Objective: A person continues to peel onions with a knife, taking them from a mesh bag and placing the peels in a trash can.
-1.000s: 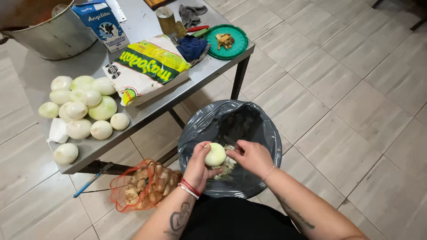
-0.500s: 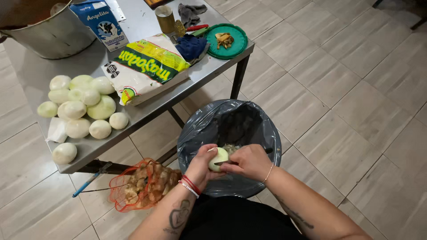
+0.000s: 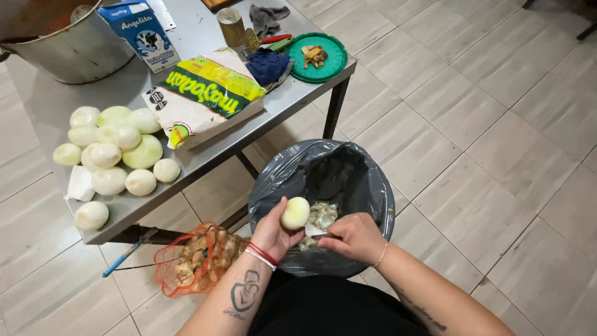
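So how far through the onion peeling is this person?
Done: about a dozen peeled onions sit on the steel table, and skins lie in the lined bin. In hand: the left hand holds a peeled onion over the bin, right hand beside it. Left: unpeeled onions in the orange net bag.

The floor (image 3: 485, 143) fills most of the frame: large pale beige tiles with a faint streaked grain, laid on a diagonal, with thin darker grout lines. Light falls evenly and softly, with only a dull shadow under the furniture. In the upper left stands a steel counter (image 3: 205, 149), its brushed grey top dully reflecting the light, carried on dark square legs; one leg (image 3: 334, 107) shows near the upper middle, and a dark crossbar (image 3: 149, 234) runs beneath the near edge at lower left. At the upper right corner, the dark foot of another piece of furniture (image 3: 587, 28) juts in.
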